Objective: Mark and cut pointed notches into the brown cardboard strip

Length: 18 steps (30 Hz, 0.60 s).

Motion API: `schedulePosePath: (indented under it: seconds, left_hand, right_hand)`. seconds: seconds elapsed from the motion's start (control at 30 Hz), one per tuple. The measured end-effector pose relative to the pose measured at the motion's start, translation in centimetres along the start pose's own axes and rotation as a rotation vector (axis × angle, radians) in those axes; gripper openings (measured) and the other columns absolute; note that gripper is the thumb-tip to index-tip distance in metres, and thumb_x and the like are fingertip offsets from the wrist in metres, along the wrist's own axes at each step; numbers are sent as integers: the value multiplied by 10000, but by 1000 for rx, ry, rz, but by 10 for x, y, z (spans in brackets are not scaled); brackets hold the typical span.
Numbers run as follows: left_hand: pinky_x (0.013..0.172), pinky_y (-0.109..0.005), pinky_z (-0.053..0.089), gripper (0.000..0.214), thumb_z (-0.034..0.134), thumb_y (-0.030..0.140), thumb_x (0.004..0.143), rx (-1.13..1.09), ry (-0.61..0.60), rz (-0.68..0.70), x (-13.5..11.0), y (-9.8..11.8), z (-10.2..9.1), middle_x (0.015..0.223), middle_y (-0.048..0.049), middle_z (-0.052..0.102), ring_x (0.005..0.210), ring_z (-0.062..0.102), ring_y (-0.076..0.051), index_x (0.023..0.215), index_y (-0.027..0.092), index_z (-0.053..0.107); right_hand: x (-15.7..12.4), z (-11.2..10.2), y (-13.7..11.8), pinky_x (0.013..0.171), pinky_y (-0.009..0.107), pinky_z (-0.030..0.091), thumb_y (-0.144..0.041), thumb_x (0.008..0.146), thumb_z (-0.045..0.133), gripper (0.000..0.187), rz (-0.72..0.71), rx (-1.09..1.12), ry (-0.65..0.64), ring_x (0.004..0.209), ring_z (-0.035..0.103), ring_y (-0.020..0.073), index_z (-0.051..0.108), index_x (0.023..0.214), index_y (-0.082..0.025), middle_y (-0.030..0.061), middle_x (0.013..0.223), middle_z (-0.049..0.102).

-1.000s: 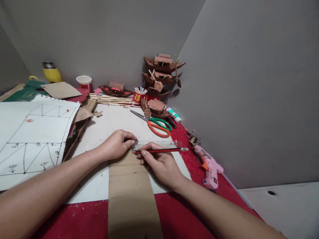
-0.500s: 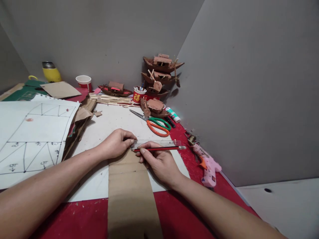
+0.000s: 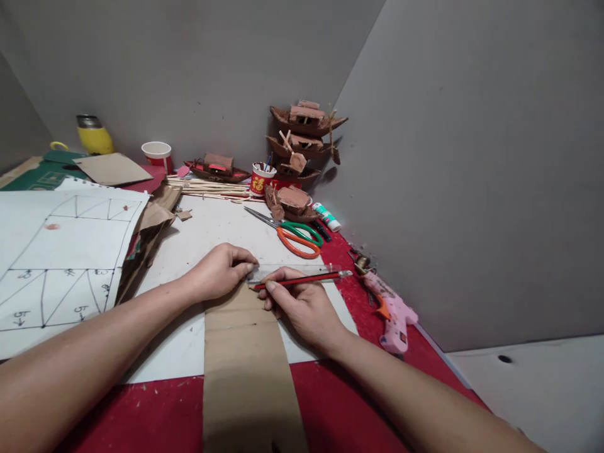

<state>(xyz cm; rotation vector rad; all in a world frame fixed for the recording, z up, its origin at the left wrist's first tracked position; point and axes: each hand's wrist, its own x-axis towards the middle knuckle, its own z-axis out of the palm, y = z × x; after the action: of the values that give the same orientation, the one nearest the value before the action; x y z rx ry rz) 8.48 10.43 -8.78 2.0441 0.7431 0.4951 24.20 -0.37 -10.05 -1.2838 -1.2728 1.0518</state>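
A long brown cardboard strip [image 3: 248,371] lies lengthwise in front of me, with a dark line drawn across it. Over its far end rests a clear ruler [image 3: 309,269], partly hidden by my hands. My left hand [image 3: 221,272] has its fingertips closed and pressed down at the ruler's left end. Held low in my right hand [image 3: 304,311] is a red-and-black pencil [image 3: 316,278], tilted to the right, its tip by the cardboard's far edge near my left fingers. The white board [image 3: 217,220] underneath sits on a red tabletop [image 3: 155,412].
Paper with a drawn truss pattern [image 3: 89,245] covers a pile at left. Scissors [image 3: 298,242], a glue stick [image 3: 326,217] and a pink glue gun [image 3: 397,324] lie at right. Behind are model boats [image 3: 309,119], wooden sticks [image 3: 207,187], paper cups [image 3: 157,156] and a yellow bottle [image 3: 94,138].
The pencil's rear end has risen slightly, tilting it more, while its tip stays by the cardboard's far edge. My left hand keeps its place; the whole view has shifted a little.
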Motion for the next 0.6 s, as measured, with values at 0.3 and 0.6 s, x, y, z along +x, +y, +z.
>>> schedulePosePath:
  seconds: [0.3, 0.6]
  left_hand:
    - [731, -280, 445, 246, 497, 203, 830, -18, -2, -2, 1, 0, 0, 824, -54, 730, 772, 624, -191, 871, 119, 725]
    - [702, -274, 417, 184, 550, 177, 796, -139, 23, -22, 1, -1, 0, 744, -24, 698, 712, 582, -164, 804, 143, 731]
  right_hand:
    - [1, -1, 2, 525, 236, 446, -379, 863, 621, 202, 38, 35, 2, 603, 599, 131, 638, 859, -177, 21, 728, 667]
    - [2, 0, 1, 478, 216, 450, -378, 844, 657, 214, 10, 73, 28, 560, 602, 125, 650, 813, -166, 23, 674, 675]
